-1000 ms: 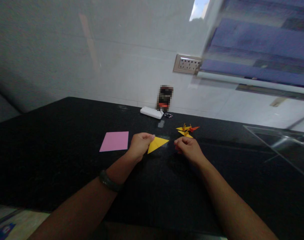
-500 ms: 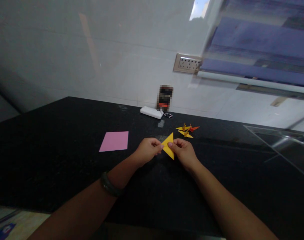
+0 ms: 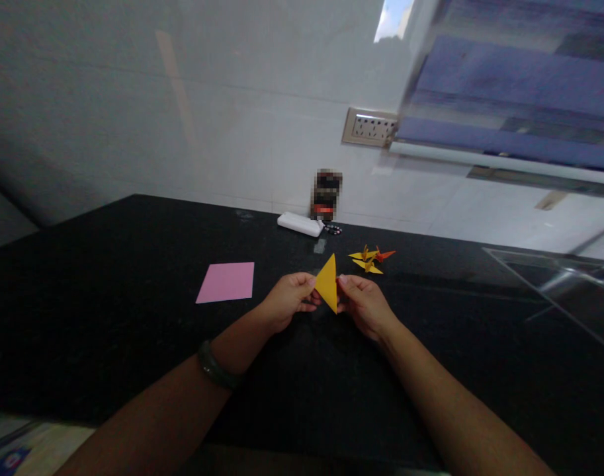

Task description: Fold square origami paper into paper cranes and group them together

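Note:
A yellow piece of origami paper (image 3: 329,284), folded into a triangle, is held between my two hands above the dark countertop. Its long edge faces right and one corner points left. My left hand (image 3: 289,297) pinches that left corner between thumb and fingers. On the other side, my right hand (image 3: 364,301) is closed with its thumb and fingertips at the long edge; some of its fingers are hidden behind the paper. Just beyond my right hand lie folded paper cranes, two yellow (image 3: 367,266) and one orange (image 3: 384,256).
A flat pink paper square (image 3: 226,282) lies left of my hands on the black countertop (image 3: 133,330). Toward the wall are a white slim case-like object (image 3: 300,224), a beaded strap (image 3: 333,229) and a pixelated upright item (image 3: 326,195). A sink edge (image 3: 554,297) is at right.
The yellow triangle has shifted slightly left and up. My right thumb has moved off its face to the long edge, while my left hand keeps its pinch.

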`<state>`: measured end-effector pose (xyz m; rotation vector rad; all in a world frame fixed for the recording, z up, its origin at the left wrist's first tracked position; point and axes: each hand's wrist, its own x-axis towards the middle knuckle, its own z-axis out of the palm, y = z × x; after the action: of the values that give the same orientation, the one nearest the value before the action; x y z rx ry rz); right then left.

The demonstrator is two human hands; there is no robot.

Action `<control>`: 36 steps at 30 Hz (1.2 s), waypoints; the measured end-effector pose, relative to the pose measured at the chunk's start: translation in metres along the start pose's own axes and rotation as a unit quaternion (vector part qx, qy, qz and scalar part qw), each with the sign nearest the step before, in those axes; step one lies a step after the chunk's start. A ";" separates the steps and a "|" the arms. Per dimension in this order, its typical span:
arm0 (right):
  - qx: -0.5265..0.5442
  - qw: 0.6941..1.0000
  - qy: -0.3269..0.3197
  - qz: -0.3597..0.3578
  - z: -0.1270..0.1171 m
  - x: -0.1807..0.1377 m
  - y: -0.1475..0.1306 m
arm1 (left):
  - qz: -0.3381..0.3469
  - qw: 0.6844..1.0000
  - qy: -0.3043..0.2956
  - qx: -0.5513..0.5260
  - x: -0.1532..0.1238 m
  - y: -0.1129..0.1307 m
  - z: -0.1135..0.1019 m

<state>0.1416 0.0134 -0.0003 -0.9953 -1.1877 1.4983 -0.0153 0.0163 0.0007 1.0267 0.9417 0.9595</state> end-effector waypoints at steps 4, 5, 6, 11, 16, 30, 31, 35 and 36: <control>0.002 1.000 -0.006 0.004 0.000 -0.001 0.000 | -0.007 1.000 -0.020 -0.011 0.000 -0.002 -0.001; 0.001 1.000 -0.006 0.005 0.000 -0.001 0.000 | -0.008 1.000 -0.021 -0.011 0.000 -0.002 -0.001; 0.001 1.000 -0.007 0.006 0.000 0.000 0.000 | -0.009 1.000 -0.020 -0.012 0.000 -0.002 -0.001; 0.002 1.000 -0.008 0.004 0.000 0.000 0.001 | -0.012 1.000 -0.019 -0.018 0.000 -0.002 -0.002; -0.010 1.000 0.000 0.005 0.001 -0.001 0.000 | -0.010 1.000 -0.011 -0.025 0.002 -0.003 -0.003; -0.171 0.982 0.001 -0.077 0.000 0.001 0.002 | -0.030 0.995 -0.041 0.089 -0.001 0.000 0.000; -0.207 0.973 0.004 -0.106 -0.001 0.001 0.002 | -0.048 0.995 -0.042 0.082 -0.001 0.000 0.000; -0.333 0.914 0.000 -0.230 -0.005 0.000 0.001 | -0.106 0.991 -0.053 0.067 -0.003 0.003 0.001; -0.354 0.901 -0.003 -0.251 -0.005 -0.001 0.001 | -0.113 0.990 -0.057 0.066 -0.004 0.003 0.001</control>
<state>0.1468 0.0134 -0.0019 -1.0209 -1.8873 0.6518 -0.0165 0.0132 0.0045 1.0506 1.0115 0.6504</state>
